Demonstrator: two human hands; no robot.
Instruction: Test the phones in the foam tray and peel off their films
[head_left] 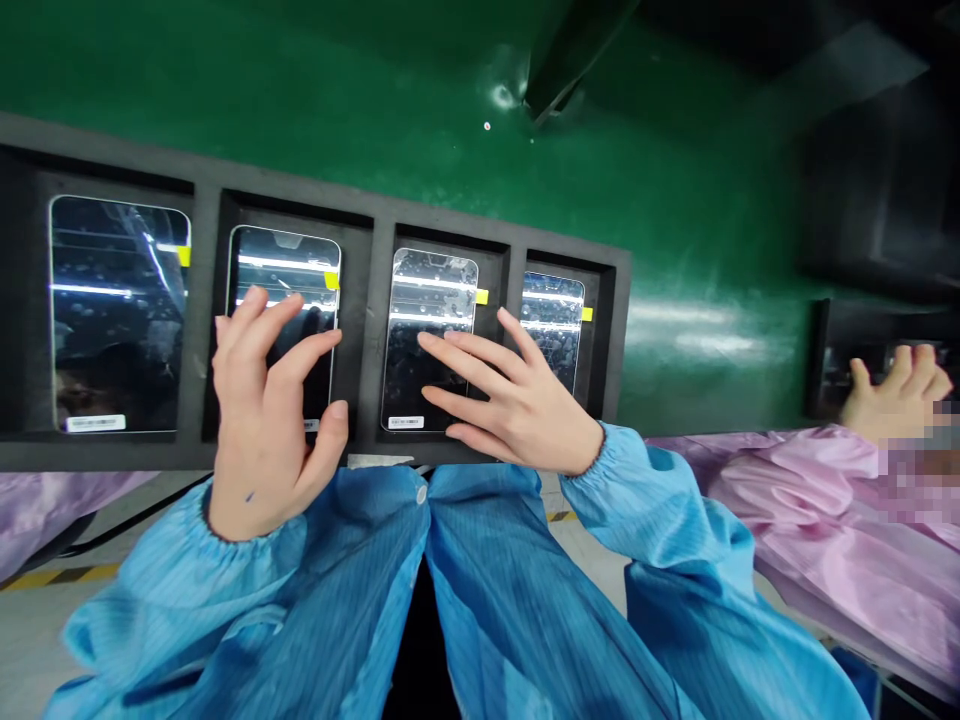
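1. Foam tray (450,215): black, four compartments in a row, running across the left and centre of the frame; it lies on a green surface (675,200).
2. First phone (120,310): far-left compartment, glass up, white label (95,423) at its lower edge; no hand on it.
3. Second phone (289,265): next compartment, centre-left; yellow tab (331,280) at its upper right corner; its lower half is hidden behind the left hand.
4. Third phone (431,290): centre compartment, glass up, yellow tab at its right edge.
5. Fourth phone (553,305): right-hand compartment, partly hidden by the right hand.
6. Left hand (262,420): over the second phone; fingers spread wide and slightly curled, thumb out to the right; holds nothing; contact with the glass cannot be told.
7. Right hand (517,400): fingers splayed wide, pointing left across the third phone; holds nothing; contact cannot be told.
8. Blue sleeves (660,520): elastic cuffs at both wrists, lower frame.
9. Co-worker's hand (896,395): far right of the frame, in a pink sleeve (787,480); well apart from the tray.
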